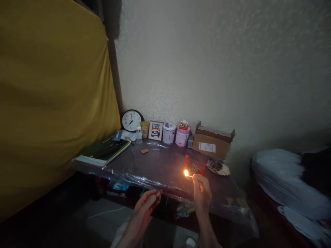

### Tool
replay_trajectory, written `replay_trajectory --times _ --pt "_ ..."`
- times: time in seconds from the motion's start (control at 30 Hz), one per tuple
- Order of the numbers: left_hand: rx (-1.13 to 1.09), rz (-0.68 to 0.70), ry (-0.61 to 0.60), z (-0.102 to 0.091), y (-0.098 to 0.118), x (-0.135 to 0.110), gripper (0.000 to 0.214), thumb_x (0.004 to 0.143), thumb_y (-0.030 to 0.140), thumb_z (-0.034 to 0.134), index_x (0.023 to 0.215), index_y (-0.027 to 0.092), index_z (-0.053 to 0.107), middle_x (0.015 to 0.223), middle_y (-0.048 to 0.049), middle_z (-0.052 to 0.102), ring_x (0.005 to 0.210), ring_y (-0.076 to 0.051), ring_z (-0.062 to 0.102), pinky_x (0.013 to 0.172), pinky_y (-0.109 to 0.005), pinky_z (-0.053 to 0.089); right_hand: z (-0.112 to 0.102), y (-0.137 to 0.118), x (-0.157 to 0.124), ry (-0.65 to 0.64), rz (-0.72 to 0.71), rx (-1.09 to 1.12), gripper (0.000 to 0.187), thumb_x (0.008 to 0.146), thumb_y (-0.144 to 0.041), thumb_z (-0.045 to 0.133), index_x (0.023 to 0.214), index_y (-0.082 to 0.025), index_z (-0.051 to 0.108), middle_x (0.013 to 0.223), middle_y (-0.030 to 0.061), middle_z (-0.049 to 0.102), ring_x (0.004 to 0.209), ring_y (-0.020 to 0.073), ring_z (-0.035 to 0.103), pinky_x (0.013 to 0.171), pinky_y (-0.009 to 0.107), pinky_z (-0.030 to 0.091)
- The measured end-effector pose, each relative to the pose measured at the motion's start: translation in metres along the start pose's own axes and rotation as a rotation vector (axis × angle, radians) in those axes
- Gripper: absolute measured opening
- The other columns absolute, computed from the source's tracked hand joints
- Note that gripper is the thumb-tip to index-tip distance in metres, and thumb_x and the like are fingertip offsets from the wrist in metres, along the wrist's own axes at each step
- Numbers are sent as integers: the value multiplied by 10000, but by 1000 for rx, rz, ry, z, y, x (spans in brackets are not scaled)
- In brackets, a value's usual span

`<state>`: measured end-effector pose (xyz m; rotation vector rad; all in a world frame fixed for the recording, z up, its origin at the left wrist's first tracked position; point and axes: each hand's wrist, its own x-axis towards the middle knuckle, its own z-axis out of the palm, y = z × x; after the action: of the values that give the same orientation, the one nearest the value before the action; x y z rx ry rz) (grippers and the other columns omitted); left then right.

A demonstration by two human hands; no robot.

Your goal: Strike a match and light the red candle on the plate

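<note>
Match (190,176) alight, you pinch it in the fingers of your right hand (202,193) over the right part of the surface (155,168), while the fingers of your left hand (144,208) grasp a small box-like piece (158,194) near the front edge. Striking looks done, yet neither the red candle (186,160) by the flame (186,173) nor the other red candle (203,168) shows a burning tip. Numerals such as 12 read on the clock (131,121) at the back left corner; print on the carton (221,146) is too small

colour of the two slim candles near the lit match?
Red, both: left slim cylindrical candle and right slim cylindrical candle. Shows in the head view.
</note>
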<state>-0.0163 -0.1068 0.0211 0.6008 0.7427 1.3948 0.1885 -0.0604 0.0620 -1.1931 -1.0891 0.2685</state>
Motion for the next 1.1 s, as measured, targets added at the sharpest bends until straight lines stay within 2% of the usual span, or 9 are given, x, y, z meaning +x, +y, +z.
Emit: replay_trajectory --times 0.4,0.67,0.87,1.1 --pt "25 -13 8 5 8 -7 264 661 307 701 887 175 667 952 -87 690 939 -219 610 876 -332 427 1 -1 2 8 -9 -2 193 767 -359 563 770 -182 640 886 50 618 865 184 560 822 334 427" --pt "11 -15 -2 -1 2 -5 275 667 307 698 904 171 663 959 -87 695 939 -211 615 884 -331 423 4 8 2 10 56 43 213 753 -380 578 788 -175 627 850 39 633 831 178 577 799 318 438" --pt "6 -19 10 3 4 -5 252 653 297 710 875 184 674 937 -72 700 916 -196 622 892 -318 420 5 3 4 18 130 58 253 721 -414 599 786 -174 643 799 31 660 775 186 597 750 310 453" --pt "24 -27 44 3 4 -4 256 619 301 735 841 187 678 900 -67 699 893 -202 620 869 -318 421 6 -1 6 34 154 57 280 719 -437 594 781 -171 657 762 41 688 746 200 620 717 316 462"
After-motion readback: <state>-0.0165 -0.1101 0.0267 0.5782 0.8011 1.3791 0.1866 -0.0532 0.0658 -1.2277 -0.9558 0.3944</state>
